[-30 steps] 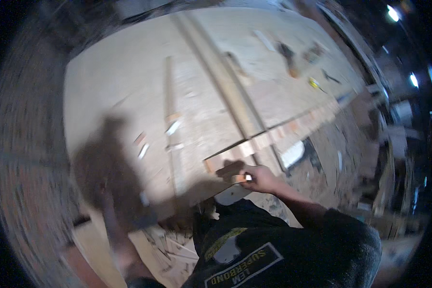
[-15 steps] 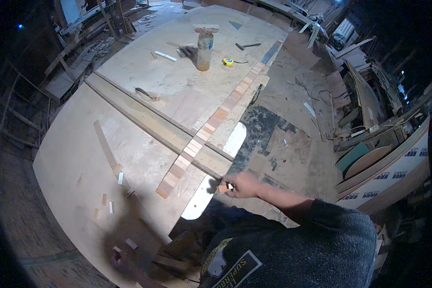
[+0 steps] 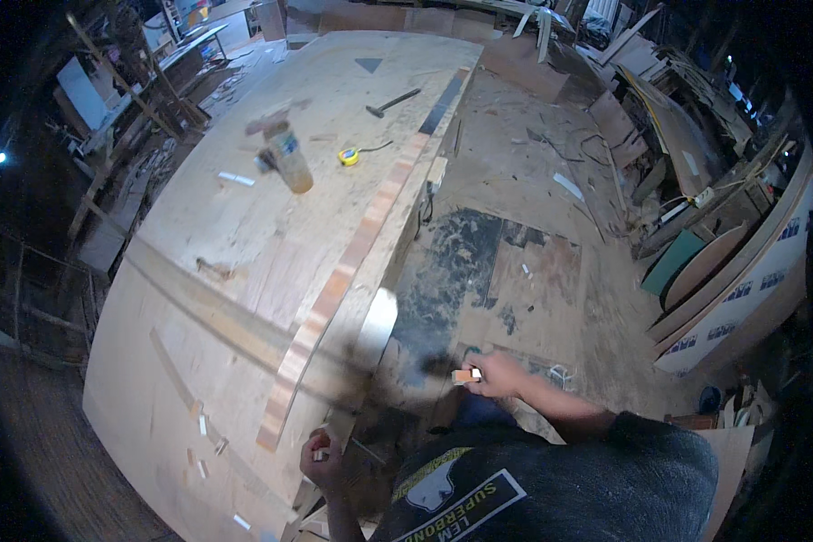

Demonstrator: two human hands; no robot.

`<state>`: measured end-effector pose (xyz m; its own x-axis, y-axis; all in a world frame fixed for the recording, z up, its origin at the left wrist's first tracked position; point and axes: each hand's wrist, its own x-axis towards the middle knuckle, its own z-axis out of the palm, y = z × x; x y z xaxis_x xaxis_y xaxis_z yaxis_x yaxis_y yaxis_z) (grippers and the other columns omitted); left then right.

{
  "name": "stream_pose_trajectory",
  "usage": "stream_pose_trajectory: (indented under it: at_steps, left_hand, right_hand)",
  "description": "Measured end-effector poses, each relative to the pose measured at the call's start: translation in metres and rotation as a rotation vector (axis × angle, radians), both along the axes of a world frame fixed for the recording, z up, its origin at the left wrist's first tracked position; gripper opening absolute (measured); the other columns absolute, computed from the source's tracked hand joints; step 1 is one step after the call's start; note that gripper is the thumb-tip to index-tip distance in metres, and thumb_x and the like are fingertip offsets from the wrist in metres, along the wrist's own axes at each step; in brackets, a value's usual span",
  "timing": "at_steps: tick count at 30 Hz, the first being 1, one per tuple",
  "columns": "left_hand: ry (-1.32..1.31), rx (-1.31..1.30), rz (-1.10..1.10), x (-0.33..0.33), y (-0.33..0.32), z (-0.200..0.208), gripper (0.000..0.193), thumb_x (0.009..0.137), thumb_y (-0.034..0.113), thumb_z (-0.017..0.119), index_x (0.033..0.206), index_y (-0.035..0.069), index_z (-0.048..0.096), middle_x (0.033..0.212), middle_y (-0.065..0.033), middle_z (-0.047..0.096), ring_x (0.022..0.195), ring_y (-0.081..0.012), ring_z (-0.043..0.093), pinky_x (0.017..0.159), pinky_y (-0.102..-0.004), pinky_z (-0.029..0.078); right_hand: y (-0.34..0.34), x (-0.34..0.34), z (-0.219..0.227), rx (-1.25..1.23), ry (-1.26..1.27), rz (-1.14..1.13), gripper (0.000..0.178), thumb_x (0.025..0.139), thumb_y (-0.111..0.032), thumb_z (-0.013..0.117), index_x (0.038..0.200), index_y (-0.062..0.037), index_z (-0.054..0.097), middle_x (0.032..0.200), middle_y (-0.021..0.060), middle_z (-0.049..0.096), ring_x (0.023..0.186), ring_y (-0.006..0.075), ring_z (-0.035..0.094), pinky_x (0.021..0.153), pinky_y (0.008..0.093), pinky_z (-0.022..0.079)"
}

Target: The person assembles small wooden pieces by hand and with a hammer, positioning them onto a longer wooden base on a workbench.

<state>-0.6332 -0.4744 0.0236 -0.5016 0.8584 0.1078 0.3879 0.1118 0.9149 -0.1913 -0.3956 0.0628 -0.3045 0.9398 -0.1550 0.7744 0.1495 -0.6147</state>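
At the table's near edge, my left hand (image 3: 322, 459) is closed round a small pale wood block (image 3: 319, 453), mostly hidden by the fingers. Off to the right, over the floor, my right hand (image 3: 497, 375) pinches a small orange-and-white wood block (image 3: 465, 376). Along the table's right edge runs a long strip of small wood blocks (image 3: 332, 289) in brown, orange and cream, ending at a dark piece (image 3: 441, 104) at its far end. Several loose blocks (image 3: 201, 425) lie scattered left of my left hand.
A plastic bottle (image 3: 289, 161) with amber liquid, a yellow tape measure (image 3: 349, 157) and a hammer (image 3: 393, 103) are on the wide plywood table (image 3: 190, 334). A long channel (image 3: 217, 307) crosses it. Boards (image 3: 741, 280) lean at the right, above a littered floor (image 3: 533, 181).
My view has swung to the right and blurred slightly. My left hand has come from over the loose blocks to the table's near edge. The right hand still holds its block.
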Motion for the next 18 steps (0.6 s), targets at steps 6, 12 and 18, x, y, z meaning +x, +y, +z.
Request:
stream_pose_trajectory:
  at_steps: [6, 12, 18]
  left_hand:
    - [-0.102, -0.113, -0.126, 0.179, 0.146, 0.033, 0.014, 0.09, 0.004, 0.086, 0.096, 0.002, 0.074, 0.086, 0.0005, 0.069, 0.083, -0.0095, 0.063, 0.077, -0.0278, 0.054]
    - [-0.25, -0.233, -0.317, 0.319, 0.265, 0.034, 0.011, 0.093, 0.004, 0.084, 0.099, 0.0, 0.075, 0.09, -0.0038, 0.073, 0.084, -0.0114, 0.066, 0.079, -0.028, 0.054]
    - [-0.427, -0.244, -0.457, 0.396, 0.385, 0.039, 0.013, 0.098, 0.001, 0.079, 0.11, 0.0, 0.075, 0.093, 0.0, 0.075, 0.08, -0.0047, 0.064, 0.073, -0.0223, 0.05]
  right_hand:
    - [0.063, 0.166, -0.001, -0.041, -0.022, -0.269, 0.028, 0.082, -0.025, 0.083, 0.107, -0.0154, 0.075, 0.092, 0.014, 0.078, 0.085, 0.0392, 0.076, 0.074, 0.0478, 0.059]
    - [0.131, 0.3, 0.037, -0.058, -0.043, -0.469, 0.028, 0.082, -0.024, 0.085, 0.106, -0.0141, 0.075, 0.093, 0.0137, 0.077, 0.087, 0.0379, 0.076, 0.077, 0.0467, 0.059]
    - [0.233, 0.311, 0.043, -0.033, 0.124, -0.561, 0.032, 0.081, -0.017, 0.084, 0.111, -0.013, 0.076, 0.1, 0.0123, 0.078, 0.095, 0.0334, 0.077, 0.083, 0.0427, 0.06]
